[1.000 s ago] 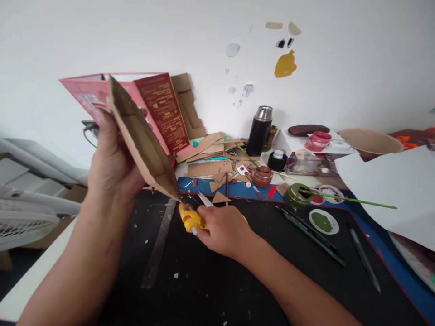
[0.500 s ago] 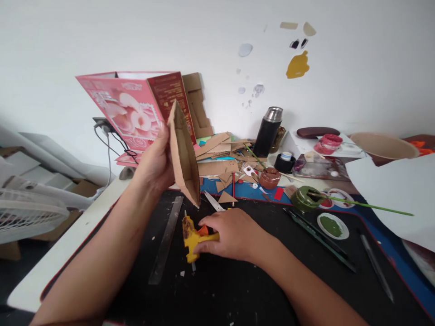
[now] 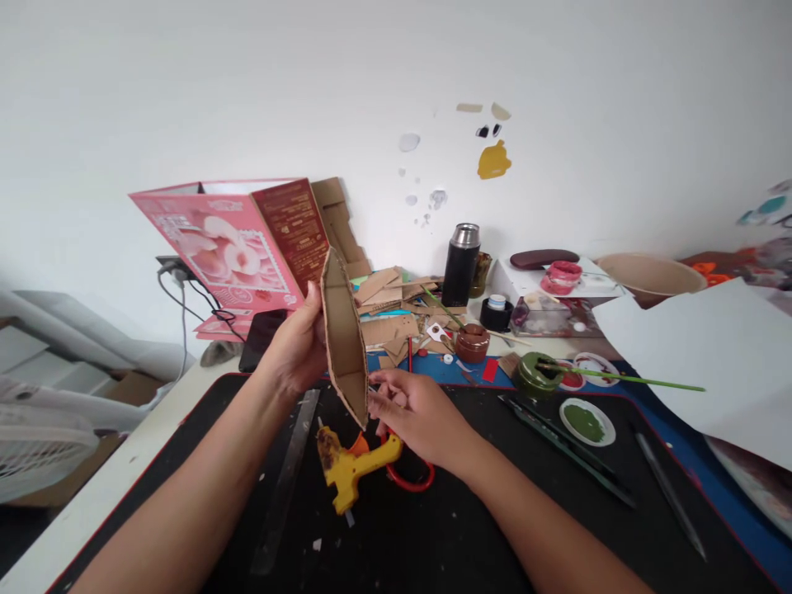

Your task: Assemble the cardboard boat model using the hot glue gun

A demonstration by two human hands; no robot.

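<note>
My left hand (image 3: 303,342) grips a folded cardboard piece (image 3: 346,338) by its left side, holding it upright with its hollow side facing right. My right hand (image 3: 412,408) is closed at the piece's lower right edge, thumb and fingertips against it. Beneath, a yellow glue gun (image 3: 350,466) lies on the black mat (image 3: 483,528). Red-handled scissors (image 3: 412,483) rest beside it, partly hidden by my right hand. To the left lies a clear ruler (image 3: 285,487).
A pink box (image 3: 228,247) stands at the back left. Behind my hands are cardboard scraps (image 3: 387,330), a black flask (image 3: 459,268) and a brown paint jar (image 3: 472,345). A green paint jar (image 3: 535,378), pens and a white fan (image 3: 43,437) flank the mat.
My right hand has let go of the glue gun, which now lies on the mat, and has moved up to the cardboard piece. The view has shifted, and the scissors' red handle shows.
</note>
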